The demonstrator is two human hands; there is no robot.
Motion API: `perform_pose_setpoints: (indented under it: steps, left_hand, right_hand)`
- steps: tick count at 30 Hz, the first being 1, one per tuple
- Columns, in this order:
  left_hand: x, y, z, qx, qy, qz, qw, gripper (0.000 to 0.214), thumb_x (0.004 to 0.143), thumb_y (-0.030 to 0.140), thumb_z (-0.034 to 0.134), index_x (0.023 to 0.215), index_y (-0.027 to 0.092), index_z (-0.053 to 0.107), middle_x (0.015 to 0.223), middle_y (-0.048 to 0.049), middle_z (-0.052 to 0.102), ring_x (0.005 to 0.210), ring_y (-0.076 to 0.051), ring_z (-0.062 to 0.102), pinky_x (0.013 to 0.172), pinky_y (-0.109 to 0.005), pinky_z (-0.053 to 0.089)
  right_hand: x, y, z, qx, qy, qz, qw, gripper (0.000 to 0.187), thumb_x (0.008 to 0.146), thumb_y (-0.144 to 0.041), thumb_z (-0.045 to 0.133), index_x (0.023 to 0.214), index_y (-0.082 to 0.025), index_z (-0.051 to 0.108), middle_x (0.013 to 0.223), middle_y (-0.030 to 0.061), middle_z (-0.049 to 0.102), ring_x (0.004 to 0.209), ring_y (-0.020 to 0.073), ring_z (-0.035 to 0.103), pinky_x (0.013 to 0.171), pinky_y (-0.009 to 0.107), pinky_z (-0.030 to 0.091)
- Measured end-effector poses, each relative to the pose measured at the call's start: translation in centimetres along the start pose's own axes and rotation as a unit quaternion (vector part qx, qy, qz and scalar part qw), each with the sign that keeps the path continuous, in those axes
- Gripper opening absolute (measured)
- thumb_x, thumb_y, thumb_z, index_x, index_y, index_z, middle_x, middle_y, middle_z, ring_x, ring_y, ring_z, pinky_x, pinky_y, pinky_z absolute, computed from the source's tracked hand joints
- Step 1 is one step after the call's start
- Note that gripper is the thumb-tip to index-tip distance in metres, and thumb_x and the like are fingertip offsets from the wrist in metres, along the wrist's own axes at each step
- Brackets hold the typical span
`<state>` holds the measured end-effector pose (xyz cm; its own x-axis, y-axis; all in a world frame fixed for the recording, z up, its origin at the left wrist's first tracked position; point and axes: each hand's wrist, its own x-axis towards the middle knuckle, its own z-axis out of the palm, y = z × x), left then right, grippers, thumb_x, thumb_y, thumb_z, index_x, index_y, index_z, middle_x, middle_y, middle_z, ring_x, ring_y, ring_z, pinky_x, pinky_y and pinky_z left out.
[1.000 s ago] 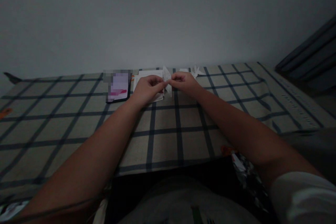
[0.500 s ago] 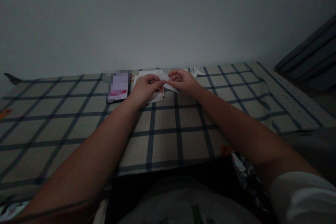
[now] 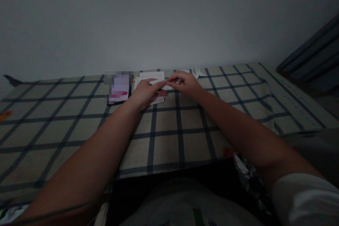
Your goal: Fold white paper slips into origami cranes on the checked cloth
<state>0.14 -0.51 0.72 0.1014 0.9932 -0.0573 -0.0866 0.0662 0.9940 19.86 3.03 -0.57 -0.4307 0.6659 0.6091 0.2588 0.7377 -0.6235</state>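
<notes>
A small folded white paper (image 3: pixel 157 82) is held between both hands above the far part of the table. My left hand (image 3: pixel 148 91) grips it with the thumb on top and the fingers underneath. My right hand (image 3: pixel 182 80) pinches its right end between thumb and forefinger, the fingertips meeting the left thumb. Much of the paper is hidden by the fingers. Behind and below my left hand lie white sheets or packets (image 3: pixel 150 75). Just beyond my right hand stands a folded white paper figure with pointed tips (image 3: pixel 197 73).
A phone-like device (image 3: pixel 119 86) with a lit, blurred screen lies left of my hands. The table wears a checked cloth (image 3: pixel 165 123). A pale wall (image 3: pixel 169 17) rises behind it. Dark pleated fabric (image 3: pixel 315 49) hangs at the right.
The paper has turned flatter and its pointed lower end no longer shows. My left hand has rolled so its fingers lie beneath the paper; my right fingers have drawn closer together.
</notes>
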Motion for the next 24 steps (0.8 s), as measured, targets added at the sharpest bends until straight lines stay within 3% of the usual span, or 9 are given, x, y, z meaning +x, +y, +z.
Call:
perform_pose_setpoints:
  steps: [4,8,14,24]
  left_hand:
    - [-0.19,0.37,0.21,0.007,0.037,0.012,0.999,0.022,0.076,0.025,0.081,0.091,0.012,0.071,0.082,-0.0056,0.074,0.063,-0.011,0.067,0.067,-0.024,0.059]
    - [-0.22,0.43,0.27,-0.013,0.016,0.013,1.0,0.02,0.077,0.023,0.081,0.092,0.011,0.073,0.082,-0.0055,0.074,0.066,-0.011,0.068,0.074,-0.024,0.06]
    - [0.09,0.24,0.04,-0.021,-0.002,0.021,1.0,0.017,0.076,0.024,0.082,0.081,0.012,0.072,0.083,-0.0072,0.075,0.073,-0.013,0.072,0.083,-0.025,0.061]
    - [0.22,0.15,-0.13,-0.069,-0.017,0.004,0.997,0.02,0.071,0.01,0.082,0.089,0.011,0.074,0.09,-0.0087,0.078,0.076,-0.013,0.075,0.085,-0.025,0.062]
  right_hand:
    - [0.02,0.25,-0.21,-0.048,0.014,-0.081,0.995,0.023,0.091,-0.041,0.071,0.093,-0.018,0.073,0.101,0.0073,0.064,0.096,0.0194,0.059,0.08,0.033,0.049]
    - [-0.05,0.58,-0.06,-0.079,-0.022,-0.135,0.987,0.025,0.092,-0.046,0.071,0.095,-0.021,0.074,0.108,0.0076,0.06,0.104,0.0214,0.057,0.095,0.041,0.046]
    - [-0.11,0.73,-0.13,-0.097,-0.021,-0.125,0.987,0.019,0.094,-0.04,0.068,0.097,-0.023,0.075,0.111,0.0075,0.057,0.108,0.0231,0.054,0.098,0.043,0.044]
    - [-0.12,0.79,-0.07,-0.12,-0.027,-0.142,0.982,0.017,0.096,-0.036,0.065,0.101,-0.023,0.073,0.112,0.0084,0.055,0.108,0.0235,0.052,0.098,0.043,0.043]
